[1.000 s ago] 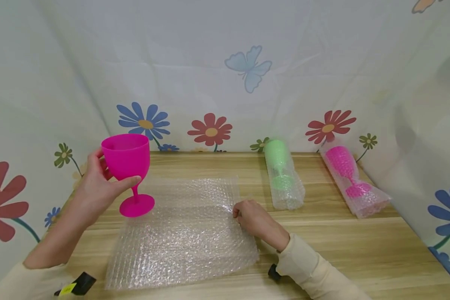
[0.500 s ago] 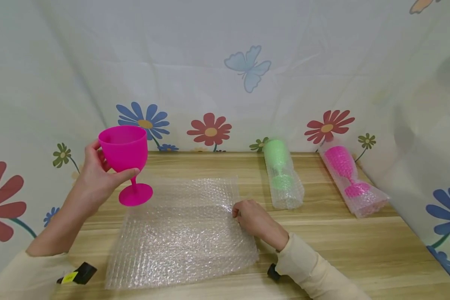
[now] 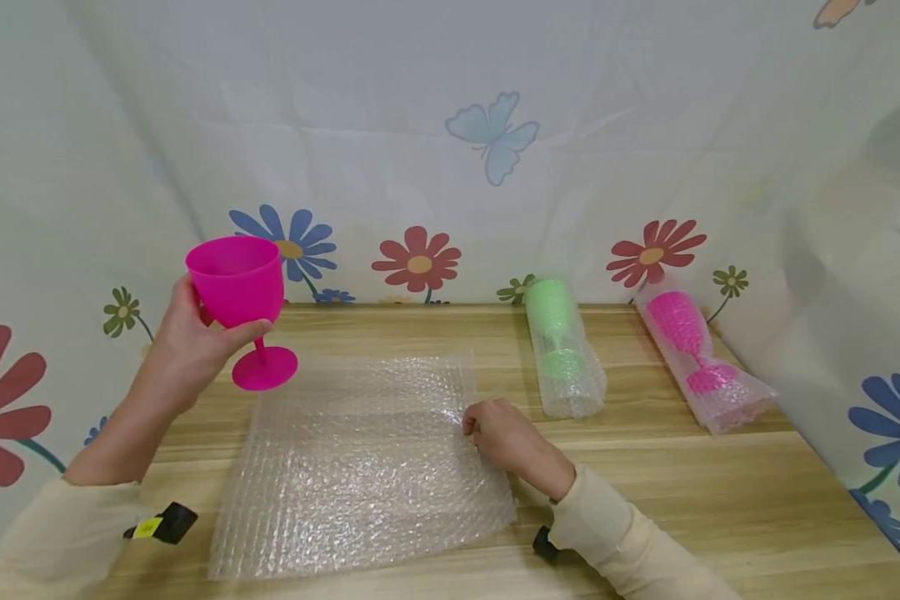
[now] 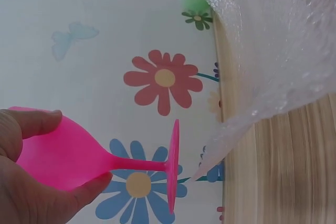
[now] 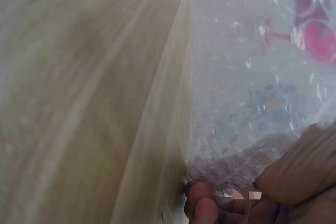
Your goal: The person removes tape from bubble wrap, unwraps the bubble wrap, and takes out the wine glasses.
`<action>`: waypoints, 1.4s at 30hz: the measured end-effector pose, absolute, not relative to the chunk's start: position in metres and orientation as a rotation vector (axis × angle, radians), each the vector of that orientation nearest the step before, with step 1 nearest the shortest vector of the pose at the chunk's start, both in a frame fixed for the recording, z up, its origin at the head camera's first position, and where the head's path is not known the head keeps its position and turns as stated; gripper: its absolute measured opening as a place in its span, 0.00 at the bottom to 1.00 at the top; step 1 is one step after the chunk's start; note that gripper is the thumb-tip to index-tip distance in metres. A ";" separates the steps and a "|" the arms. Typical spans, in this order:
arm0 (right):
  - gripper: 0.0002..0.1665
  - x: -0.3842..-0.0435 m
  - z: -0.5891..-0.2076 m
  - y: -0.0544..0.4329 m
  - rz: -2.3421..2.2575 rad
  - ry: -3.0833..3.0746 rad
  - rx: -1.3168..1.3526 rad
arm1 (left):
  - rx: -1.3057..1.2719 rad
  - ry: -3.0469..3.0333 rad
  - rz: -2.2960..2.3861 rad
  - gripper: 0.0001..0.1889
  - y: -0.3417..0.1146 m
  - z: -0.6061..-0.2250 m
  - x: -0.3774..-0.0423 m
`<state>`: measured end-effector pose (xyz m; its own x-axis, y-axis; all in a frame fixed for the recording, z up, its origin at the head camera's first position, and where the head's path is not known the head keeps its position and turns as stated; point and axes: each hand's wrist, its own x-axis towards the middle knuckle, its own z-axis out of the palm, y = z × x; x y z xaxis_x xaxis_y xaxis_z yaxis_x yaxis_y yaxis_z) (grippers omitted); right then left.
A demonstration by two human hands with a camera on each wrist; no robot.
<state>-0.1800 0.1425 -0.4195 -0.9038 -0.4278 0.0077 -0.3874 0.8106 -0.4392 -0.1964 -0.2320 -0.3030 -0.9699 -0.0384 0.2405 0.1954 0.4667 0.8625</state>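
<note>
A bright pink plastic goblet point(image 3: 240, 287) is held upright in my left hand point(image 3: 183, 346), above the table at the left. The thumb lies at the bottom of its bowl; the other fingers are mostly hidden behind it. In the left wrist view the goblet's stem and foot point(image 4: 173, 166) stick out past the hand. Clear bubble wrap point(image 3: 360, 492) lies spread in the middle of the table. My right hand point(image 3: 510, 442) pinches its right edge; in the right wrist view the wrap point(image 5: 236, 51) rises from the tabletop there. I cannot tell whether it is a bag or one sheet.
At the back right a green goblet in bubble wrap point(image 3: 558, 350) lies on the wooden table point(image 3: 645, 500). Farther right lies a pink goblet in bubble wrap point(image 3: 697, 354). A white cloth point(image 3: 345, 167) with printed flowers hangs behind and at both sides.
My left hand has raised the pink goblet and moved it slightly left, away from the wrap. The right hand keeps its hold on the wrap's edge.
</note>
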 end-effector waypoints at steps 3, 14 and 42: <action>0.13 -0.180 -0.420 0.143 -0.672 2.899 -0.662 | -0.111 -2.494 -1.506 0.52 -0.233 -0.303 -0.201; 0.12 -0.179 -0.419 0.142 -0.678 2.885 -0.647 | -0.038 -2.483 -1.501 0.54 -0.237 -0.298 -0.221; 0.13 -0.179 -0.419 0.141 -0.665 2.886 -0.601 | 0.080 -2.484 -1.463 0.54 -0.263 -0.310 -0.258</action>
<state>-0.1786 0.1415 -0.4189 -0.9141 -0.4045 -0.0266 -0.3521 0.8248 -0.4424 -0.2577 -0.2630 -0.3104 -0.9654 -0.1766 0.1917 0.0821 0.4923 0.8666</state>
